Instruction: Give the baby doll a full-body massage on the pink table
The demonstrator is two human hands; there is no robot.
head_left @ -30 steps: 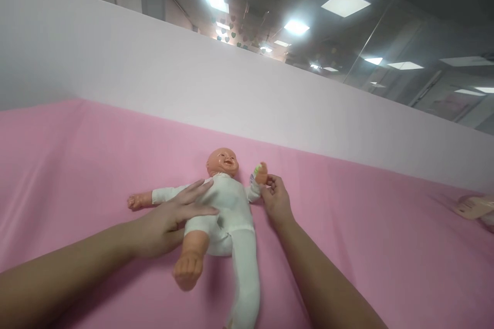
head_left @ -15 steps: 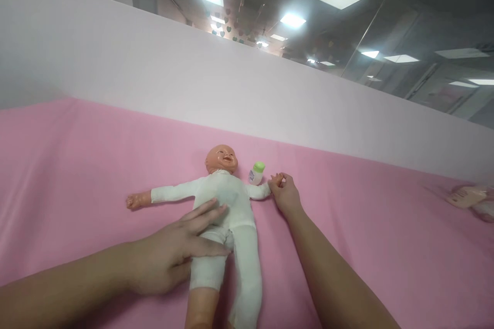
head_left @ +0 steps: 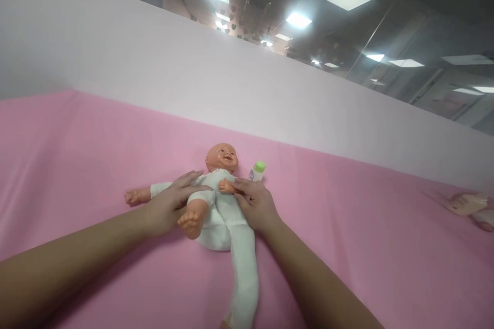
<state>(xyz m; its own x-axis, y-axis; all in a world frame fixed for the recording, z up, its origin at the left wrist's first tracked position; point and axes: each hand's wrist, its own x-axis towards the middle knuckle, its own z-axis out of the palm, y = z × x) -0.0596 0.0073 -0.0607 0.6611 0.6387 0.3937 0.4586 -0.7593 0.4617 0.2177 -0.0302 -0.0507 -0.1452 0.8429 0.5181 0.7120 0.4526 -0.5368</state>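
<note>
A baby doll [head_left: 224, 205] in white clothes is lying on its back on the pink sheet [head_left: 347, 226], head pointing to the pale wall [head_left: 154, 72] behind it.

The left hand [head_left: 170, 205] is resting on the doll's chest and side, fingers spread wide and flat, not gripping anything. One doll leg with a bare foot [head_left: 190, 221] is bending up just beside this hand, touching or nearly touching the palm; which one cannot be told. The other leg, in white fabric, is stretching down toward the person.

The right hand [head_left: 257, 205] is lying on the other side of the doll's body, fingers narrow and curling around the doll's small hand [head_left: 225, 186], pressing it onto the chest. The doll's other arm is stretching out past the left hand, its bare hand [head_left: 133, 196] lying on the sheet.

A small bottle w/ green cap [head_left: 257, 170] is standing upright near the doll's head, just beyond the right hand's fingers. A pale item [head_left: 469, 204] is lying well apart from the doll, at the far right edge; too blurry to identify.

Risks, as judgement: the bottle is standing very close to the right hand, so a wider move of this hand or of the doll's arm could tip it. Also the bent leg is not being held firmly, so it may flop to the side. The sheet may wrinkle if the doll is being dragged.
</note>
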